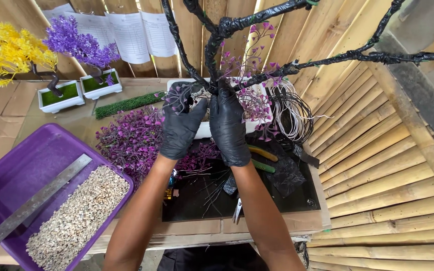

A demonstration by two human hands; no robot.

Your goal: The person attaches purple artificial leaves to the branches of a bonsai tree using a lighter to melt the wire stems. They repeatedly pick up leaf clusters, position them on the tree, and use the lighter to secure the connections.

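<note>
Forearms, bare, rise from the bottom edge to two black-gloved hands at the centre of the work table (6, 130).

Purple tray (36, 160), large, at the left: holds a heap of pale gravel (79, 213) and a long flat metal ruler (31, 206) laid slantwise across it.

Black-wrapped tree frame (217, 35), trunk upright at centre, bare branches spreading up and to the right, with thin purple leaf sprigs (257, 50) wired on near the trunk.

Heap of loose purple foliage (129, 140) on the table, just left of the hands.

Coil of pale wire (290, 113), just right of the trunk.

Left hand (181, 128): fingers curled around a purple sprig held against the base of the trunk.

Right hand (229, 125): closed around the lower trunk, touching the left hand.

White planter (203, 129), mostly hidden behind both hands, with the trunk standing in it.

Two finished miniature trees at far left, one yellow (16, 50) and one purple (79, 45), each in a small white pot.

Strip of green turf (129, 104) beside those pots.

Small cutters (237, 210) on the dark mat (197, 200) near the table's front edge.
</note>
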